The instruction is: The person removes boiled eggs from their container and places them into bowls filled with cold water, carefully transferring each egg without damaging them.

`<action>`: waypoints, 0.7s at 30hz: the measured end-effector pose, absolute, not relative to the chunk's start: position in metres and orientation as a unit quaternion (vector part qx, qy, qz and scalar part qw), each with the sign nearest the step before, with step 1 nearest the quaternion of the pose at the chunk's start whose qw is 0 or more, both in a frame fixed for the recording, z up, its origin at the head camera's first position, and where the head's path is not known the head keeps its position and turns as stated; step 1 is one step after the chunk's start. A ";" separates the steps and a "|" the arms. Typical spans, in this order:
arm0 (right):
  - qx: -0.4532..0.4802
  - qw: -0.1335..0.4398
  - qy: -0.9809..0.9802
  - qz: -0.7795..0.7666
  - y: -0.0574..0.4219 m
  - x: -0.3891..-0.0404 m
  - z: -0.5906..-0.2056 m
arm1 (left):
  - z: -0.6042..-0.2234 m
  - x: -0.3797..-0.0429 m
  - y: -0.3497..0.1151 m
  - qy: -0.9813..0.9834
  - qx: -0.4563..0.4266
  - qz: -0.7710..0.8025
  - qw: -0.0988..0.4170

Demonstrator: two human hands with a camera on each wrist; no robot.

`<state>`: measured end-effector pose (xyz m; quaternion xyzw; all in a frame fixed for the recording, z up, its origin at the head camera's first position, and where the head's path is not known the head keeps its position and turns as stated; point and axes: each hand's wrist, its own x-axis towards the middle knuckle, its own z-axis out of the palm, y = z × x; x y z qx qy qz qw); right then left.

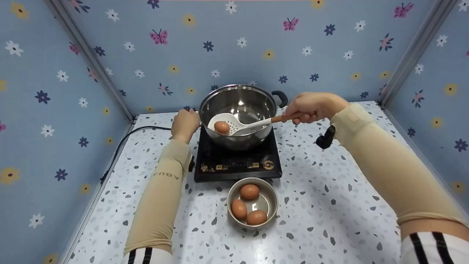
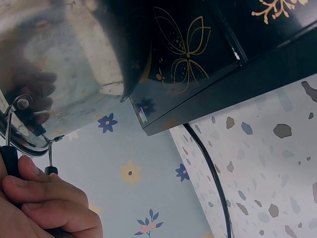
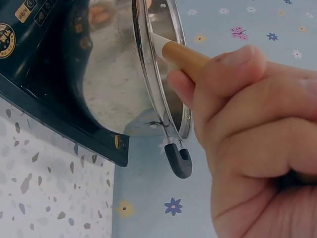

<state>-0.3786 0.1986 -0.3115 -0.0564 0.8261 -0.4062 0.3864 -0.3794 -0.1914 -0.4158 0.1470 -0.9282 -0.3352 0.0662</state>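
Observation:
My right hand [image 1: 307,107] grips the wooden handle [image 3: 185,58] of a white slotted spoon [image 1: 238,125]. One brown egg [image 1: 222,127] lies in the spoon's bowl, inside a steel pot [image 1: 238,140] near its front left wall. At the pot's left side, my left hand [image 1: 185,124] holds the black loop handle [image 2: 10,161], fingers curled round it in the left wrist view. The pot stands on a black induction cooktop [image 1: 238,172]. In front of that, a small metal bowl [image 1: 272,203] contains three brown eggs [image 1: 250,192].
A black cord [image 1: 124,141] runs from behind the cooktop to the table's left edge. The pot's other black handle [image 1: 280,98] sticks out at the right, beside my right hand. Flowered panels [image 1: 234,47] wall in the speckled table [image 1: 322,220] at the back and sides.

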 end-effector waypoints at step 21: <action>-0.055 0.355 0.813 -0.459 0.219 -0.363 -0.318 | -0.417 -0.380 -0.193 -0.931 0.141 -0.330 0.073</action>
